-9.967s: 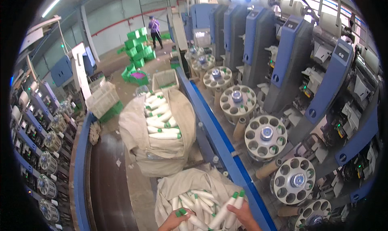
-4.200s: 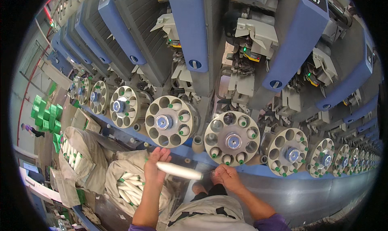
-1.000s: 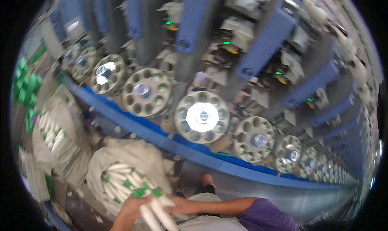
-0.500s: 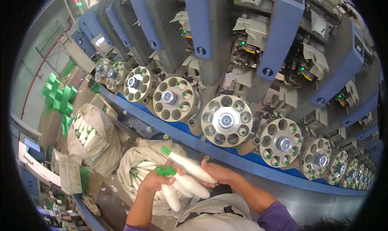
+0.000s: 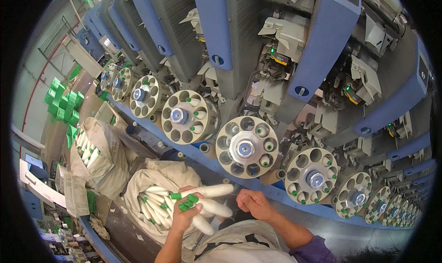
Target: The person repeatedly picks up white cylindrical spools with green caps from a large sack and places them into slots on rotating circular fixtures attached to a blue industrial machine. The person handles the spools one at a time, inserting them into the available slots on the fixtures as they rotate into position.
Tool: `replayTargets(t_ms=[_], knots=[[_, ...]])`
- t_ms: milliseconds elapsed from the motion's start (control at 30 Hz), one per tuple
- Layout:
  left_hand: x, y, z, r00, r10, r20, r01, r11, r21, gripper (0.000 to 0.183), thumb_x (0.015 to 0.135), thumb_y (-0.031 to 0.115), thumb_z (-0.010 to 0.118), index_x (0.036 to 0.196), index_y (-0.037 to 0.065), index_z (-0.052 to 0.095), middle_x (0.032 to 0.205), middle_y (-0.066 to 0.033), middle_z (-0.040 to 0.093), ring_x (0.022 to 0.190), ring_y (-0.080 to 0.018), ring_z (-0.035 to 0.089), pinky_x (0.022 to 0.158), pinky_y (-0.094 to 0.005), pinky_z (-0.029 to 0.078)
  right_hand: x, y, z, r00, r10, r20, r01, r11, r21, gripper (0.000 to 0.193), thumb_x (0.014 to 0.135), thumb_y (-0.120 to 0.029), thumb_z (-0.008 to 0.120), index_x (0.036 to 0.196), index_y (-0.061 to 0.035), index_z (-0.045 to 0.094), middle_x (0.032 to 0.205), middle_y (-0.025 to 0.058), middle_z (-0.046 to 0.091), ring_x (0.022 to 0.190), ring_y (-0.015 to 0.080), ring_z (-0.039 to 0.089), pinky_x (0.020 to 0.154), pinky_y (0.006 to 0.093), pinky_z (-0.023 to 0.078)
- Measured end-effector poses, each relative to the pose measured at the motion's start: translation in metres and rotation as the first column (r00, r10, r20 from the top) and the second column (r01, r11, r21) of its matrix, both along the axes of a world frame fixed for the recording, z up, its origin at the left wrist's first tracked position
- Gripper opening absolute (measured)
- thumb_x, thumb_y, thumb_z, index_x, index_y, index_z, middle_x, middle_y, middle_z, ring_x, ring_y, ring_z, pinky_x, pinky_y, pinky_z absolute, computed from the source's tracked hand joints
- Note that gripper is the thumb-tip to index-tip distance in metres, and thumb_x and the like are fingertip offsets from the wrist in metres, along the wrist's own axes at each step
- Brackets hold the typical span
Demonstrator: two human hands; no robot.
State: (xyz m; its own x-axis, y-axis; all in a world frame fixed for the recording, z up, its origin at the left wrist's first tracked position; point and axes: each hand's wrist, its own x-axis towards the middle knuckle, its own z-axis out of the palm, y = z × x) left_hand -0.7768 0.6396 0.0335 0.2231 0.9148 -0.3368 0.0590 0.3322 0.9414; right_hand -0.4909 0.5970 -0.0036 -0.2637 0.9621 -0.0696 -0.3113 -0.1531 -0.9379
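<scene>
Presently, left hand [image 5: 183,216] is clutching yarn cops [image 5: 217,207] below the bobbin magazine [image 5: 245,148]; right hand [image 5: 254,204] is fisting, contents unclear; apparent thread-drawing is calling for steadiness.

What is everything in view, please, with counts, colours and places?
Held bobbins: at least three, white with green ends, lower centre
Sacks: two, beige, lower left
Sacked bobbins: many, white with green ends, in both sacks
Round magazines: over eight, cream, in a row
Machine columns: several, blue and grey, behind magazines
Green crates: several, upper left
Pale crates: two, left
Apron: one, beige, bottom
Left hand: one, gripping held bobbins
Right hand: one, curled, beside them
</scene>
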Motion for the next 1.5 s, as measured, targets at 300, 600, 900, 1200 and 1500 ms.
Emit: replayTargets(t_ms=[300, 600, 900, 1200, 1500], knots=[[0.084, 0.016, -0.042, 0.990, -0.020, -0.141, 0.058, 0.962, 0.267, 0.028, 0.083, 0.009, 0.076, 0.110, 0.006, 0.073, 0.134, -0.0114, 0.050, 0.121, -0.0270, 0.054, 0.104, -0.0389, 0.044, 0.067, 0.066, 0.002, 0.693, -0.673, -0.260, 0.594, 0.737, -0.324, 0.027, 0.113, -0.026, 0.047, 0.097, -0.0077, 0.058, 0.096, 0.0048, 0.059, 0.086, 0.0144, 0.057, 0.080, 0.0309, 0.049], [0.130, 0.051, -0.035, 0.976, -0.169, -0.140, 0.193, 0.965, 0.179, 0.029, 0.085, 0.004, 0.077, 0.114, 0.003, 0.071, 0.130, -0.0134, 0.059, 0.118, -0.0263, 0.062, 0.100, -0.0377, 0.050, 0.106, 0.104, -0.005, 0.840, -0.527, -0.128, 0.479, 0.832, -0.280, 0.031, 0.112, -0.032, 0.052, 0.091, -0.0100, 0.058, 0.065, -0.0061, 0.037, 0.056, 0.0065, 0.030, 0.050, 0.0259, 0.020], [0.012, 0.096, -0.012, 0.779, 0.382, 0.497, -0.080, 0.847, -0.526, 0.033, 0.095, 0.012, 0.074, 0.125, 0.008, 0.061, 0.124, -0.0197, 0.069, 0.114, -0.0376, 0.066, 0.103, -0.0540, 0.053, 0.009, 0.061, -0.002, 0.871, 0.354, 0.341, -0.351, 0.934, -0.073, 0.029, 0.107, -0.024, 0.060, 0.121, 0.0008, 0.061, 0.103, 0.0176, 0.069, 0.093, 0.0254, 0.068, 0.084, 0.0365, 0.052], [0.056, 0.047, -0.059, 0.784, 0.430, 0.448, -0.349, 0.902, -0.254, 0.029, 0.095, 0.008, 0.072, 0.123, 0.006, 0.063, 0.125, -0.0146, 0.070, 0.114, -0.0297, 0.066, 0.105, -0.0471, 0.050, 0.009, 0.036, -0.054, 0.906, -0.012, 0.423, -0.043, 0.992, 0.120, 0.011, 0.098, -0.008, 0.058, 0.091, -0.0041, 0.067, 0.086, 0.0091, 0.069, 0.082, 0.0201, 0.067, 0.079, 0.0329, 0.053], [0.084, 0.044, -0.078, 0.907, 0.272, 0.322, -0.295, 0.955, 0.025, 0.038, 0.094, 0.009, 0.072, 0.130, 0.003, 0.059, 0.135, -0.0158, 0.063, 0.120, -0.0260, 0.061, 0.110, -0.0422, 0.044, 0.069, 0.099, -0.030, 0.792, -0.450, -0.412, 0.281, 0.868, -0.409, 0.012, 0.104, -0.013, 0.057, 0.096, -0.0108, 0.066, 0.086, 0.0002, 0.066, 0.067, 0.0094, 0.049, 0.062, 0.0245, 0.040]])
